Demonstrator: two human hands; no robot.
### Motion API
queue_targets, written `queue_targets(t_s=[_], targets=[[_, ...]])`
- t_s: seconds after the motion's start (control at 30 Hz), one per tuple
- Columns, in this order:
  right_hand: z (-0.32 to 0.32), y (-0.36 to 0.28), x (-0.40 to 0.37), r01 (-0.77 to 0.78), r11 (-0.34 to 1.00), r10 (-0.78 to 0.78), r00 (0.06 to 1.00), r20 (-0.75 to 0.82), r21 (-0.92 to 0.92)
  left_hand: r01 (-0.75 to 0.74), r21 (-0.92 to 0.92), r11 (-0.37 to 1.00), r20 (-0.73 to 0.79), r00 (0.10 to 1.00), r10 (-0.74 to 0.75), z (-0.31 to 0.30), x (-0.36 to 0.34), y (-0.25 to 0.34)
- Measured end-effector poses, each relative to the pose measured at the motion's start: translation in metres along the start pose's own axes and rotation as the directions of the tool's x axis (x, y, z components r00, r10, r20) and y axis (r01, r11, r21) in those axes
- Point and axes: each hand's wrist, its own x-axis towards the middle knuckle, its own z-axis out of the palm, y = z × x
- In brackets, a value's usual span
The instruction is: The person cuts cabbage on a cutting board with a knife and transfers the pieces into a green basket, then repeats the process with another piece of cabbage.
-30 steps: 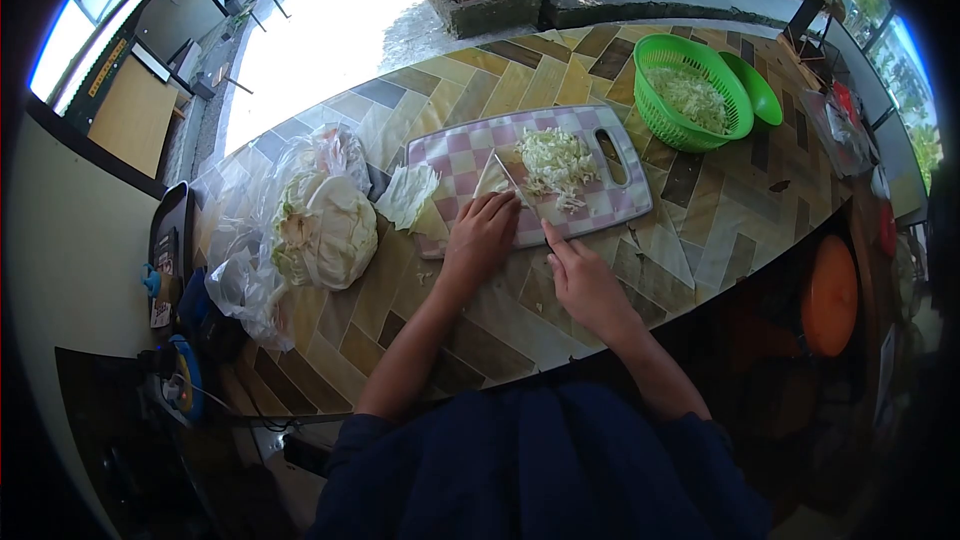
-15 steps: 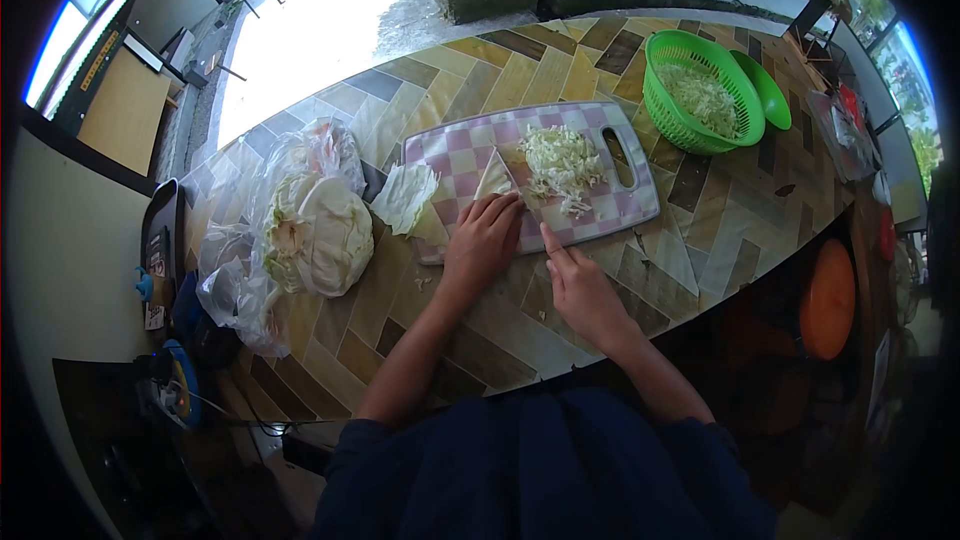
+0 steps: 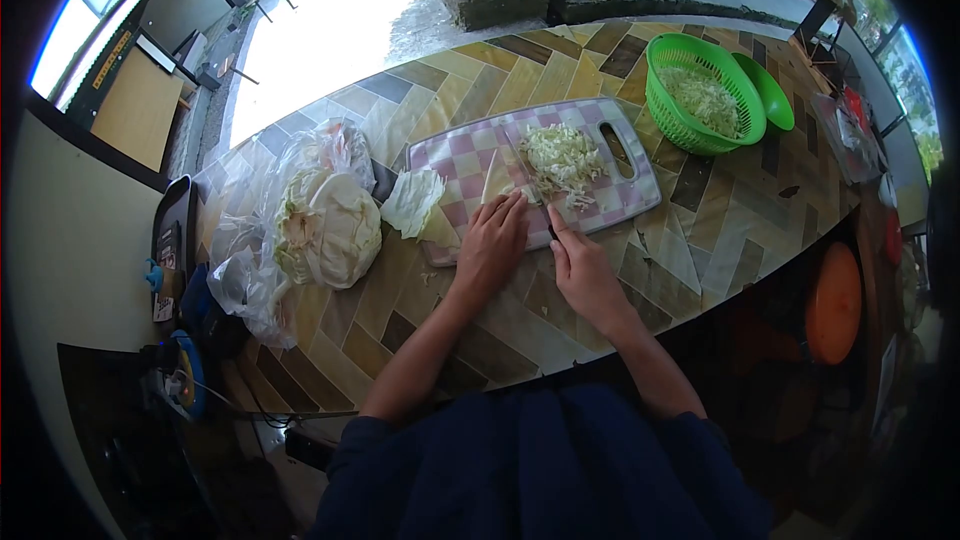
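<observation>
In head view: just ahead of left hand [image 3: 492, 240], cabbage piece [image 3: 499, 180] held down by fingers drawn together, with long axis pointing away from body. Gripped in right hand [image 3: 585, 275], knife [image 3: 533, 182], slanting forward-left, close past left fingertips, these nearest in its way. Ahead-right on cutting board [image 3: 455, 145], chopped cabbage [image 3: 562, 160]; farther right, green basket [image 3: 665, 105]. Left of hands, loose leaf [image 3: 412, 202], then cabbage head [image 3: 335, 225].

Top [image 3: 540, 470] was dark navy, softly creased; sleeves [image 3: 357, 435] matched it and stopped short, leaving both forearms [image 3: 425, 355] bare.
</observation>
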Motion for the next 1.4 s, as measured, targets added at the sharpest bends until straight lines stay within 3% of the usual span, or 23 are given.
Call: queue_targets(t_s=[0.3, 0.6, 0.87, 0.97, 1.07, 1.2, 1.3, 1.4], targets=[[0.0, -0.015, -0.015, -0.086, 0.995, 0.09, 0.993, 0.082, -0.05, -0.051, 0.02, 0.999, -0.007, 0.999, 0.051, -0.001, 0.0, 0.0], [0.014, -0.015, -0.017, -0.128, 0.966, 0.156, 0.981, 0.115, -0.226, -0.022, 0.0, 1.0, -0.014, 1.0, 0.022, -0.001, 0.001, 0.0], [0.016, 0.003, 0.009, -0.04, 0.997, 0.042, 0.999, 0.023, -0.07, -0.006, -0.09, 0.996, 0.028, 1.0, 0.009, -0.003, 0.003, -0.009], [0.008, 0.012, 0.009, 0.015, 0.999, -0.014, 1.0, -0.025, 0.042, 0.093, -0.17, 0.981, 0.049, 0.995, -0.086, -0.01, 0.007, -0.01], [0.008, 0.018, 0.008, 0.043, 0.994, -0.036, 0.997, -0.072, 0.101, -0.018, 0.021, 1.0, -0.058, 0.998, 0.02, -0.02, 0.014, -0.007], [0.008, 0.011, 0.001, 0.05, 0.992, -0.041, 0.996, -0.079, 0.119, -0.063, 0.041, 0.997, -0.054, 0.996, 0.065, -0.009, 0.014, -0.015], [0.002, -0.005, -0.004, -0.063, 0.992, 0.064, 0.998, -0.008, 0.109, -0.054, 0.013, 0.998, -0.051, 0.997, 0.054, -0.005, 0.014, -0.016], [0.0, -0.008, -0.004, -0.08, 0.991, 0.081, 0.997, 0.003, 0.109, -0.055, 0.022, 0.998, -0.054, 0.997, 0.056, -0.005, 0.013, -0.016]])
